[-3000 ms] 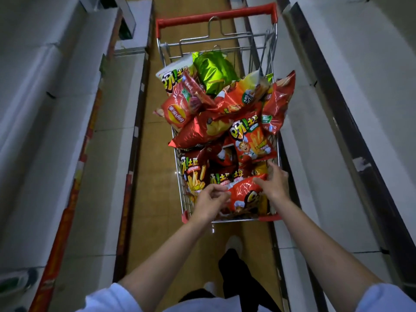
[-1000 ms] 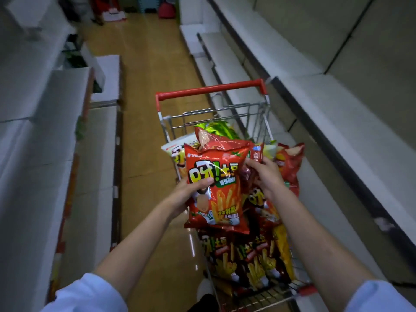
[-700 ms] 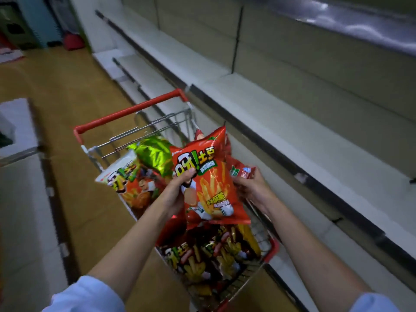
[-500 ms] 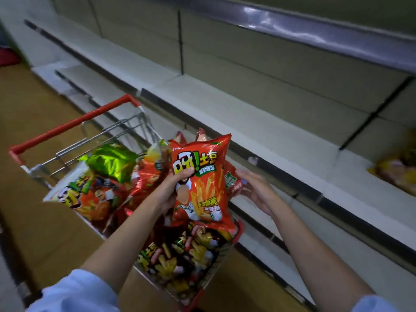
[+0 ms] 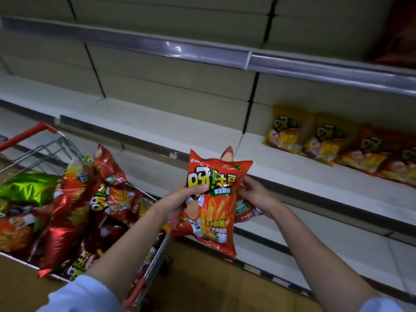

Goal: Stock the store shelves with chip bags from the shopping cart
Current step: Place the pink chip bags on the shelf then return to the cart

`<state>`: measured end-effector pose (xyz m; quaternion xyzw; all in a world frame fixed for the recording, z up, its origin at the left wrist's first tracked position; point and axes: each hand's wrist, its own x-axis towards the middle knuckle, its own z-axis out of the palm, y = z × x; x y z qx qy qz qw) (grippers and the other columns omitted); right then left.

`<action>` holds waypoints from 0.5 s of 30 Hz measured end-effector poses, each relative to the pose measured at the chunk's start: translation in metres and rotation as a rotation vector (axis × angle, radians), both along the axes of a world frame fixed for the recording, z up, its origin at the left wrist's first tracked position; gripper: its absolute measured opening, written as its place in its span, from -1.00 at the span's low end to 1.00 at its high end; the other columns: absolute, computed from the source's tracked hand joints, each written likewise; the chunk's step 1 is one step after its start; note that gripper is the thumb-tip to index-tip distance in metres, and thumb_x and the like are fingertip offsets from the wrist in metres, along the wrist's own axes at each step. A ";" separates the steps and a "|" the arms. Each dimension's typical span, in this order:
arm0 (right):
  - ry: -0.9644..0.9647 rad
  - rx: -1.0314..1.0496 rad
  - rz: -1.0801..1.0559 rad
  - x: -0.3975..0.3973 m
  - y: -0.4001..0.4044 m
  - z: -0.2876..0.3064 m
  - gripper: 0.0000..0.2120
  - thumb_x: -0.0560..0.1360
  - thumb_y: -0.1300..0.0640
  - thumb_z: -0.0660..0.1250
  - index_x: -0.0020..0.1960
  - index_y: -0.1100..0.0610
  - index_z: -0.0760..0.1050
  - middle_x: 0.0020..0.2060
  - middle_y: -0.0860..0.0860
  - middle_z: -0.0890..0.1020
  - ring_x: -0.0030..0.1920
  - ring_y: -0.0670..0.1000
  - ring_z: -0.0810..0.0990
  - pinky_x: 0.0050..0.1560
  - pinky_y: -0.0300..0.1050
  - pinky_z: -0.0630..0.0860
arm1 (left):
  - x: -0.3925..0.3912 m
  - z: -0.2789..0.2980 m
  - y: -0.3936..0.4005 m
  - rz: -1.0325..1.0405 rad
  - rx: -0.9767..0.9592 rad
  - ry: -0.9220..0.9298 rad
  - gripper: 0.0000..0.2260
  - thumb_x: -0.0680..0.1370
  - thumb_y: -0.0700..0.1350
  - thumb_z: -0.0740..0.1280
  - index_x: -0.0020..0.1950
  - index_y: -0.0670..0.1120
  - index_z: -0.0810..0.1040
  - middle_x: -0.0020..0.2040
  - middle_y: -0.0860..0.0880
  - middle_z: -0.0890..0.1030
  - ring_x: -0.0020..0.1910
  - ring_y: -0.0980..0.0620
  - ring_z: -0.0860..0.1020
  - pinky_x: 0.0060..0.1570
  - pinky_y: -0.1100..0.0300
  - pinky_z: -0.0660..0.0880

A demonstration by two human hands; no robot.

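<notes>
2 hands hold chip bags up in front of the middle shelf (image 5: 157, 131) of a store gondola. The left hand (image 5: 180, 201) grips the front bag (image 5: 211, 206), a red packet printed with fries, its thumb curled over the top edge. The right hand (image 5: 254, 194) pinches a second bag (image 5: 244, 209) tucked just behind the first, only its edges and a corner showing.

A second ago these bags hung directly above the shopping cart (image 5: 144, 282); now the person has turned toward the shelving, and the bags sit to the right of the cart, between it and the shelf, close to the shelf's front edge. 3 seconds ago both hands were down inside the cart, so the lift and the turn are done. I judge that what remains for this pair is the reach forward and the set-down, and the cart is still heaped with red and green bags, so much of the stocking lies ahead.

The middle shelf is a pale, flat board with a dark price strip along its lip. To the right of the held bags, farther along that shelf, a row of stocked bags (image 5: 324, 143) in yellow and orange leans against the back panel; the stretch directly behind the held bags shows only bare board. Above the shelf runs another board with a shiny grey rail (image 5: 180, 49). Below it lie lower boards, then a tan floor (image 5: 213, 284). The light is dim.
</notes>
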<state>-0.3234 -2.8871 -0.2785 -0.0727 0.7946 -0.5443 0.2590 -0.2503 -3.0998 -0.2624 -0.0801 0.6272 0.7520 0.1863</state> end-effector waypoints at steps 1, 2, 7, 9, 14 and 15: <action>0.016 -0.006 -0.044 0.005 0.014 0.005 -0.68 0.52 0.17 0.36 0.26 0.09 0.44 0.07 0.07 0.65 -0.01 0.06 0.67 0.03 -0.02 0.61 | 0.001 0.004 0.012 0.015 -0.008 0.011 -0.16 -0.07 0.22 0.63 0.10 -0.08 0.51 -0.16 -0.01 0.72 -0.22 0.05 0.69 -0.33 0.25 0.57; 0.025 -0.019 -0.095 0.009 0.027 0.009 -0.68 0.52 0.15 0.37 0.25 0.08 0.43 0.05 0.05 0.65 -0.03 0.06 0.67 0.00 -0.03 0.61 | 0.002 0.008 0.022 0.039 -0.008 0.024 -0.27 0.05 0.18 0.61 0.11 -0.09 0.51 -0.17 -0.01 0.72 -0.24 0.05 0.69 -0.35 0.26 0.57; 0.061 -0.148 -0.332 0.018 0.090 0.035 -0.65 0.50 0.08 0.40 0.24 0.03 0.38 0.08 0.07 0.63 -0.01 0.10 0.67 0.05 0.09 0.61 | -0.012 0.034 0.060 0.174 0.030 0.108 -0.62 0.40 -0.05 0.48 0.15 -0.13 0.53 -0.08 -0.09 0.71 -0.18 -0.03 0.69 -0.25 0.16 0.61; 0.099 -0.201 -0.382 0.016 0.108 0.050 -0.63 0.50 0.09 0.40 0.25 0.04 0.38 0.09 0.08 0.63 0.00 0.11 0.66 0.05 0.08 0.61 | -0.020 0.050 0.075 0.189 0.021 0.159 -0.66 0.42 -0.05 0.46 0.14 -0.14 0.55 -0.06 -0.10 0.71 -0.16 -0.04 0.69 -0.21 0.14 0.62; 0.211 -0.279 -0.439 0.015 0.144 0.093 -0.64 0.50 0.09 0.40 0.25 0.02 0.38 0.06 0.04 0.63 -0.01 0.07 0.66 -0.08 -0.05 0.60 | -0.039 0.095 0.112 0.174 0.052 0.258 -0.69 0.44 -0.06 0.43 0.13 -0.15 0.56 -0.05 -0.13 0.70 -0.17 -0.06 0.69 -0.23 0.11 0.62; 0.234 -0.282 -0.445 0.014 0.151 0.102 -0.65 0.50 0.08 0.40 0.24 0.02 0.38 0.05 0.03 0.62 -0.01 0.06 0.65 -0.08 -0.05 0.60 | -0.043 0.102 0.118 0.168 0.052 0.282 -0.71 0.45 -0.07 0.42 0.12 -0.14 0.56 -0.06 -0.13 0.71 -0.17 -0.06 0.68 -0.21 0.10 0.62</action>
